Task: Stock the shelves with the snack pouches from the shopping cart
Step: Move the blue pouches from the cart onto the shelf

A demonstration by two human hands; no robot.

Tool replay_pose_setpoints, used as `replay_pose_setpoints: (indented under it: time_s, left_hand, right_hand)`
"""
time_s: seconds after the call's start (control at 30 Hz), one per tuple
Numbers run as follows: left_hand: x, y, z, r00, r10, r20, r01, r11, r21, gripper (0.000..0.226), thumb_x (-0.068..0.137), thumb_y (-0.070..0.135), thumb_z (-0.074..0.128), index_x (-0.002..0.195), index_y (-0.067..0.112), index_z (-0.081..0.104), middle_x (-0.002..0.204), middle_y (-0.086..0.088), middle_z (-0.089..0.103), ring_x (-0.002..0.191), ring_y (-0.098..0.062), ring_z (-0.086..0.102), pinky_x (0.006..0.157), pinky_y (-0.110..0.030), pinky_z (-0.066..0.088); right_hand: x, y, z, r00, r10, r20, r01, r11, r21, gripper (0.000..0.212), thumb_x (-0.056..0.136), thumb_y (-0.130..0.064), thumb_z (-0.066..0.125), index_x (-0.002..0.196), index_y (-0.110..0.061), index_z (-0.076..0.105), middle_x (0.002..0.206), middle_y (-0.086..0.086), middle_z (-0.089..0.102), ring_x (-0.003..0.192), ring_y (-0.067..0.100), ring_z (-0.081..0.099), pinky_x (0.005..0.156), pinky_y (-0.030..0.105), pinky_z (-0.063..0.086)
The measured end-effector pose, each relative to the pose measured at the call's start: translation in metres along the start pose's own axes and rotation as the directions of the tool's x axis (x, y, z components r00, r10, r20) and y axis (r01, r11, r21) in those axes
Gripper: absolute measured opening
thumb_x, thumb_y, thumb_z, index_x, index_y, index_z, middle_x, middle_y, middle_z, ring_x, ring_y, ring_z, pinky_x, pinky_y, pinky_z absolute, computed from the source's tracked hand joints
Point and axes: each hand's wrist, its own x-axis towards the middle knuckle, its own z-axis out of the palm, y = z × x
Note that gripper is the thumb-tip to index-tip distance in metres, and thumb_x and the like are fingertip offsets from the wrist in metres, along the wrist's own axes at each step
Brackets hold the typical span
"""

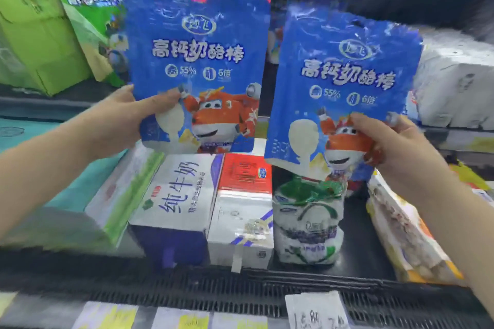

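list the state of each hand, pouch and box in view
left hand, grips the lower left corner of the left blue pouch
right hand, grips the lower right corner of the right blue pouch
left blue pouch, upright, held up before the shelf
right blue pouch, held up, slightly tilted
milk box, closed, lying on the shelf

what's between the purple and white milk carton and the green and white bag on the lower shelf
A red-topped white carton stands between the milk carton and the green and white bag, close against the milk carton, in the head view.
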Motion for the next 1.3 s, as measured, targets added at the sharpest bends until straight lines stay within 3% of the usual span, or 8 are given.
replay_pose_setpoints:
  time_s: [0.17,0.37,0.53,0.67,0.83,1.1,1.2,1.3]
  left_hand:
    - [0.015,-0.024,0.005,0.994,0.106,-0.005,-0.106,0.994,-0.008,0.029,0.09,0.022,0.056,0.086,0.033,0.082,0.098,0.008,0.079,0.085,-0.008,0.075,0.073,-0.026,0.061]
    - [0.015,-0.02,0.004,0.99,0.14,-0.013,-0.141,0.988,-0.063,0.026,0.088,0.027,0.057,0.096,0.029,0.081,0.109,0.001,0.077,0.092,-0.015,0.076,0.071,-0.027,0.061]
    - [0.014,-0.018,0.005,0.991,0.131,-0.037,-0.133,0.989,-0.061,0.025,0.09,0.026,0.057,0.106,0.024,0.076,0.114,-0.002,0.076,0.094,-0.019,0.076,0.07,-0.028,0.061]
    - [0.013,-0.018,0.01,0.989,0.141,-0.038,-0.143,0.988,-0.053,0.023,0.091,0.026,0.057,0.109,0.024,0.071,0.106,0.001,0.078,0.088,-0.017,0.077,0.065,-0.026,0.061]
    - [0.012,-0.015,0.012,0.99,0.129,-0.064,-0.135,0.986,-0.102,0.023,0.089,0.028,0.057,0.105,0.025,0.074,0.108,0.0,0.078,0.089,-0.016,0.076,0.066,-0.026,0.061]
    - [0.008,-0.013,0.014,0.992,0.121,-0.042,-0.124,0.988,-0.088,0.025,0.09,0.028,0.055,0.11,0.022,0.07,0.107,-0.001,0.078,0.089,-0.017,0.077,0.065,-0.027,0.061]
    - [0.008,-0.012,0.014,0.993,0.114,-0.041,-0.117,0.99,-0.076,0.024,0.088,0.03,0.056,0.105,0.025,0.074,0.108,-0.001,0.078,0.089,-0.017,0.076,0.064,-0.026,0.061]
    - [0.009,-0.013,0.014,0.993,0.115,-0.03,-0.117,0.99,-0.072,0.026,0.089,0.03,0.056,0.09,0.03,0.082,0.108,0.0,0.078,0.089,-0.017,0.076,0.065,-0.026,0.061]
  right_hand:
    - [0.01,0.023,-0.006,0.995,-0.096,0.004,0.097,0.992,-0.084,0.066,0.056,-0.046,0.088,0.111,-0.014,0.072,0.103,0.002,0.079,0.082,0.019,0.073,0.062,0.025,0.055]
    - [0.017,0.017,0.0,0.996,-0.08,0.047,0.084,0.992,-0.091,0.089,0.046,-0.061,0.096,0.117,-0.012,0.073,0.122,0.015,0.072,0.104,0.036,0.058,0.102,0.071,0.039]
    - [0.026,0.0,0.006,0.996,-0.077,0.047,0.082,0.991,-0.109,0.099,0.044,-0.057,0.096,0.124,-0.005,0.068,0.123,0.014,0.072,0.104,0.033,0.063,0.108,0.066,0.038]
    - [0.035,-0.01,0.007,0.997,-0.072,0.028,0.075,0.989,-0.124,0.047,0.073,-0.036,0.078,0.113,-0.012,0.07,0.119,0.012,0.074,0.096,0.024,0.074,0.097,0.047,0.054]
    - [0.057,-0.024,0.006,0.995,-0.075,0.065,0.083,0.988,-0.131,0.017,0.091,-0.028,0.071,0.103,-0.016,0.075,0.116,0.016,0.075,0.095,0.026,0.073,0.094,0.041,0.057]
    - [0.109,-0.03,0.003,0.992,-0.113,0.055,0.121,0.973,-0.197,0.045,0.087,-0.031,0.074,0.127,-0.012,0.066,0.115,0.005,0.077,0.094,0.021,0.076,0.069,0.032,0.064]
    - [0.12,-0.031,0.003,0.992,-0.111,0.064,0.125,0.945,-0.303,0.059,0.078,-0.037,0.078,0.131,-0.014,0.064,0.121,0.005,0.074,0.096,0.02,0.076,0.071,0.032,0.059]
    - [0.122,-0.039,0.0,0.991,-0.118,0.064,0.134,0.892,-0.432,0.042,0.09,-0.024,0.075,0.128,-0.011,0.065,0.113,0.007,0.075,0.064,0.005,0.071,0.048,0.02,0.051]
